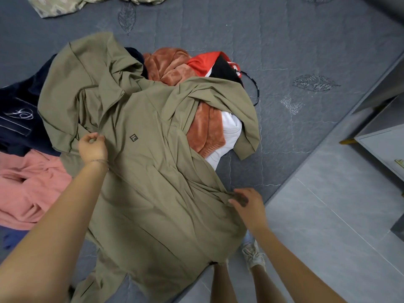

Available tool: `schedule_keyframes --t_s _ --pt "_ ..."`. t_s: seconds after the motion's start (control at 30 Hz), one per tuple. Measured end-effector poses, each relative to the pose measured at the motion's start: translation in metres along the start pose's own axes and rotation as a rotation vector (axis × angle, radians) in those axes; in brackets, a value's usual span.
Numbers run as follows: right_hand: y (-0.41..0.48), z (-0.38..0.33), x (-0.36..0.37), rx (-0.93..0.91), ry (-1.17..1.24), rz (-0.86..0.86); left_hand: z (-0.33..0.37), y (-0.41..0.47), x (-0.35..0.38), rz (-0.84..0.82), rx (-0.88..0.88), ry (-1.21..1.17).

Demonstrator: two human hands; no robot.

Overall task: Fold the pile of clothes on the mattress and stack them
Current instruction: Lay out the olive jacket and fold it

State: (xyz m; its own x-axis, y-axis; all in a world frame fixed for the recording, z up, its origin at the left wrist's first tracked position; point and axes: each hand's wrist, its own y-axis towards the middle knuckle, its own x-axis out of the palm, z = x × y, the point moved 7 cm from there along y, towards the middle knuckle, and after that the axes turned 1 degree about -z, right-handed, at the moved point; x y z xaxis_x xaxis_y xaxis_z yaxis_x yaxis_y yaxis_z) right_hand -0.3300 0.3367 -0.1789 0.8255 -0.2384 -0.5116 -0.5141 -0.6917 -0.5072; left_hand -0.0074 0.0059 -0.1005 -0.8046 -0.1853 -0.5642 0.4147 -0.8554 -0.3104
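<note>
While both hands grip it, an olive jacket (140,167) lies spread over the pile of clothes (196,88) on the grey mattress (284,51), its lower part hanging over the mattress edge toward the person's legs. The left hand (93,147) is closed, pinching a fold of the jacket near its front seam, just left of a small square logo (133,138). A thin bracelet (99,160) circles that wrist. The right hand (247,204) is curled on the jacket's right edge, fingers (237,199) bunching the cloth near the mattress border.

Under and beyond the jacket show a rust fleece (168,64), a red and black garment (209,62) and a white garment (229,130). A black cord (254,88) loops out onto the mattress beside them. To the left lie a navy garment (17,114) with pale stitching and a pink garment (28,186), both partly tucked under the jacket. A patterned cloth (56,5) lies at the far top edge, well apart from the pile.

On the tiled floor (328,215) to the right, a shoe (253,254) shows beside the mattress, and white furniture (384,145) stands further right.
</note>
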Motion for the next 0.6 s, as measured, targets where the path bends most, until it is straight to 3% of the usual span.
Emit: schedule_keyframes --t_s 0.1,0.23,0.37,0.47,0.6 --pt "0.021 0.009 0.01 0.024 -0.17 -0.09 0.001 0.001 -0.004 0.029 0.078 0.005" --pt "0.031 0.024 0.023 0.174 -0.036 -0.214 0.008 0.005 -0.004 -0.025 0.148 0.002" --pt "0.035 0.028 0.001 0.205 0.119 -0.138 0.001 0.021 -0.003 -0.078 -0.032 -0.077" --pt "0.036 0.035 -0.028 0.285 0.299 -0.02 0.001 0.024 0.022 -0.169 -0.294 -0.501" --pt "0.038 0.055 -0.066 0.415 0.571 0.202 0.055 0.008 0.069 -0.396 -0.318 -0.841"
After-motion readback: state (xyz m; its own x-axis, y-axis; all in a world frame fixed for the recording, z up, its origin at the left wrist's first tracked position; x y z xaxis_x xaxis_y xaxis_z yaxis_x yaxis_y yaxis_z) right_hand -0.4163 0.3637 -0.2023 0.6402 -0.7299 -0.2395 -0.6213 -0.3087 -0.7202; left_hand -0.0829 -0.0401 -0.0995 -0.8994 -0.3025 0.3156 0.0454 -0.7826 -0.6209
